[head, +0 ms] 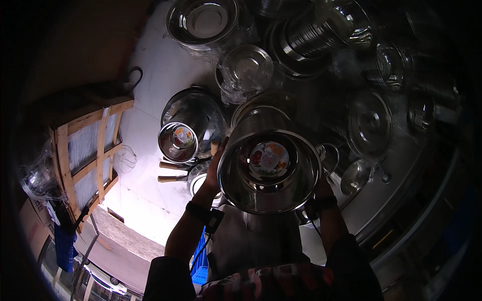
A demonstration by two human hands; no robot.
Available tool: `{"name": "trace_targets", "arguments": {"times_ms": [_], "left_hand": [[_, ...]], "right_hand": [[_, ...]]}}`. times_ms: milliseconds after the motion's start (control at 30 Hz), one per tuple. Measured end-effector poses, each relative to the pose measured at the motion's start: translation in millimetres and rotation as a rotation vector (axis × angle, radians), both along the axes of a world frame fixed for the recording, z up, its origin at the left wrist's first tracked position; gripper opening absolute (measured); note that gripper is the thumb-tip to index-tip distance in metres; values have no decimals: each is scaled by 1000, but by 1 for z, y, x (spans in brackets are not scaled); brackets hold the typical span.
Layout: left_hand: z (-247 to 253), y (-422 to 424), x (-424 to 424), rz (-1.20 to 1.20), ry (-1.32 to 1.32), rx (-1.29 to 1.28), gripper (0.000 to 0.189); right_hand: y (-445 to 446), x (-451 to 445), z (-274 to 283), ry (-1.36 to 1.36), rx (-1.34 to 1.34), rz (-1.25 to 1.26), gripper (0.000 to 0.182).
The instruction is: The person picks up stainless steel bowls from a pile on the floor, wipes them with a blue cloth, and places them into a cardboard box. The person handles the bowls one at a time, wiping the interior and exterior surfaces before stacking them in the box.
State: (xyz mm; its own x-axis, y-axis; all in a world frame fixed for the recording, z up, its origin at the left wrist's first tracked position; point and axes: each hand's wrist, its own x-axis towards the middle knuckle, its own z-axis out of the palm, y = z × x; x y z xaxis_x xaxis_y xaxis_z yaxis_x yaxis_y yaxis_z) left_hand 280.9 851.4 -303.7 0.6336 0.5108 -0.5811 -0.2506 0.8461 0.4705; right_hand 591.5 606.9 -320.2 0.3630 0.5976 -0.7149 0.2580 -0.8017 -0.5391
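Note:
A tall stack of nested stainless steel basins [278, 195] stands before me, its shiny inside facing up, with a round printed sticker [269, 158] on the bottom of the top one. My left hand [215, 169] presses against the stack's left side, fingers along the outer wall. On the opposite side my right hand [323, 185] rests at the rim, mostly in shadow and partly hidden by it. Both hands hold the stack between them. Left of it is a smaller stack of steel bowls [178, 152], also with a sticker inside, near wooden-handled pans [172, 179].
Plastic-wrapped steel plates [248, 67], stacked large basins [203, 22] and further steelware [371, 122] lie beyond and to the right. A wooden crate [99, 150] stands at the left on the pale floor [145, 139]. A blue plastic basket [200, 274] is low by my left side.

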Motion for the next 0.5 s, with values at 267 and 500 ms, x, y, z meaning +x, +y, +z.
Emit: {"name": "trace_targets", "arguments": {"times_ms": [267,500], "left_hand": [[140,-38,-87,-41,69,356,43],[286,-74,-170,110,-114,216,46]], "right_hand": [[61,-87,235,764,194,-716,50],[24,-195,327,879,446,-579,48]]}}
